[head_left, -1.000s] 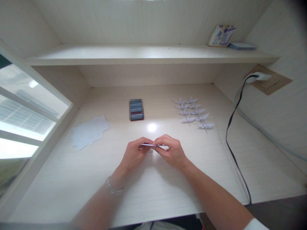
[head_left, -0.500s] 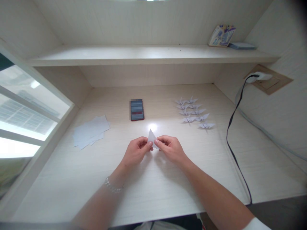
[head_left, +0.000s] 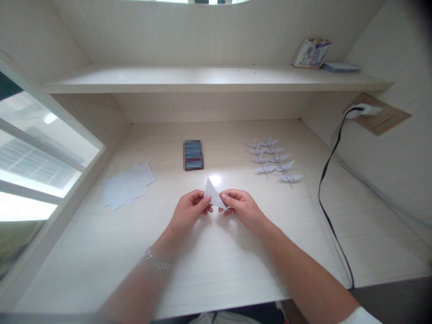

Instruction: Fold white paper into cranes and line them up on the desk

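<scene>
A small white sheet of paper (head_left: 211, 192), folded into a triangle, is held just above the desk with its point toward the back. My left hand (head_left: 191, 209) pinches its left side, thumb on top and fingers beneath. At the paper's right edge my right hand (head_left: 241, 207) has thumb and forefinger closed on it. Several folded paper cranes (head_left: 272, 158) stand in rows at the back right. To the left lies a loose pile of white paper sheets (head_left: 130, 184).
A dark rectangular object (head_left: 193, 155), blurred out, lies behind my hands. A black cord (head_left: 322, 180) runs from a wall socket (head_left: 388, 118) down across the desk's right side. Above the back, a shelf (head_left: 175, 76) holds a colourful packet (head_left: 312, 53). A window (head_left: 37, 148) is at left.
The folded paper has turned slightly and shows more of its triangular face. My right thumb has slid from its front to its right edge, and my left hand has shifted slightly left.
</scene>
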Motion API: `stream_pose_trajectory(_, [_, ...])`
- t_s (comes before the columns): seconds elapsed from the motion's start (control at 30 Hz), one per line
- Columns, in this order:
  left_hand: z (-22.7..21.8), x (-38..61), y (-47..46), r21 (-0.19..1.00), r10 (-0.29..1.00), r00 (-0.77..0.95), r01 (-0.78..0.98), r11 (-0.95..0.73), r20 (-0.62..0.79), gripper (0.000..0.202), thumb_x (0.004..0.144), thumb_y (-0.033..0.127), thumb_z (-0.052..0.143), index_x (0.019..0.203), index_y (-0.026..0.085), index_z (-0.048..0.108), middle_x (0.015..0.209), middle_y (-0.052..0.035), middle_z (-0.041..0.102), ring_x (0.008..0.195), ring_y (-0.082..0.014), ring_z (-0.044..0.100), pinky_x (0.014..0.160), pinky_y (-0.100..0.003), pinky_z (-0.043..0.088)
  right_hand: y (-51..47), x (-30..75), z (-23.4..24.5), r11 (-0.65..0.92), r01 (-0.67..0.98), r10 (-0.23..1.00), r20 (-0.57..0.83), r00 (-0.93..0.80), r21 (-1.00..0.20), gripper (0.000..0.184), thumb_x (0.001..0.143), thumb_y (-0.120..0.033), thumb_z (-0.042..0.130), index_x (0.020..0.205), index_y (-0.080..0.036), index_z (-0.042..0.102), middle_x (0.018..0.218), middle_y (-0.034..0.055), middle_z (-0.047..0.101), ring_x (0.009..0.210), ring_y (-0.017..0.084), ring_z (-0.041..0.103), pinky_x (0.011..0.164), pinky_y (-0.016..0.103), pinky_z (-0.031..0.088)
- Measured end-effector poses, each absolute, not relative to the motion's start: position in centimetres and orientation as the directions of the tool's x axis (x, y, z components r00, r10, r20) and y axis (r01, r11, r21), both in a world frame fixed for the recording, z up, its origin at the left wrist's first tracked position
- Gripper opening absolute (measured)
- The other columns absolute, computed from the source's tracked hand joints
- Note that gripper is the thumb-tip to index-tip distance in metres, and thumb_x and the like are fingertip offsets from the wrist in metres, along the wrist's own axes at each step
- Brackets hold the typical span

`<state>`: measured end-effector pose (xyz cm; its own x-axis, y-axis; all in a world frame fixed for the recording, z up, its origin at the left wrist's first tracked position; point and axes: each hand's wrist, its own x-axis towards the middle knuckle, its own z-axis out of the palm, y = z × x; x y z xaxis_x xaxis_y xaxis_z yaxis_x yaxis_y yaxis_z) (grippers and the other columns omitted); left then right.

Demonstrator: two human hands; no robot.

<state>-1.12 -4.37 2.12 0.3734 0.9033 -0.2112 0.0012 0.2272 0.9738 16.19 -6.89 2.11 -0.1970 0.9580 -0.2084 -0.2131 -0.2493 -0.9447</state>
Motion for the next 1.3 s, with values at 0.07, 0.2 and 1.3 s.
stream_pose_trajectory(0.07, [2.2, -1.2, -4.4, 0.964, 0.905, 0.366, -0.064, 0.257, -0.217, 0.027, 0.074, 0.037, 0.063, 0.084, 0.012, 0.061, 0.068, -0.0039, 0.063, 0.062, -0.0118, 0.058, 0.059, -0.023, 0.044, -7.0, 16.2, 2.2, -0.279, -0.257, 0.947, -0.219, -0.237, -0.925, 0.03, 0.073, -0.043, 0.064, 0.086, -0.016, 0.064, 0.077, 0.0038, 0.063, 0.066, 0.013, 0.06, 0.056, 0.024, 0.048])
stream_pose_trajectory(0.2, [2.3, -1.2, -4.5, 0.945, 0.897, 0.383, -0.144, 0.293, -0.219, 0.025, 0.073, 0.035, 0.065, 0.084, 0.013, 0.061, 0.072, -0.0043, 0.063, 0.064, -0.0121, 0.058, 0.062, -0.025, 0.045, -7.1, 16.2, 2.2, -0.311, -0.342, 0.934, -0.219, -0.283, -0.887, 0.028, 0.072, -0.04, 0.066, 0.086, -0.015, 0.063, 0.077, 0.0038, 0.062, 0.065, 0.012, 0.061, 0.06, 0.025, 0.049])
stream_pose_trajectory(1.3, [1.5, 0.3, -5.5, 0.998, 0.952, 0.304, 0.064, 0.026, -0.045, 0.049, 0.075, 0.03, 0.062, 0.12, 0.014, 0.051, 0.123, -0.0139, 0.055, 0.103, -0.0214, 0.059, 0.091, -0.036, 0.047, -7.9, 14.5, 2.3, 0.211, 0.481, 0.967, 0.255, 0.028, -0.851, 0.019, 0.076, -0.012, 0.052, 0.088, -0.02, 0.064, 0.083, 0.0033, 0.066, 0.068, 0.014, 0.059, 0.064, 0.026, 0.046])
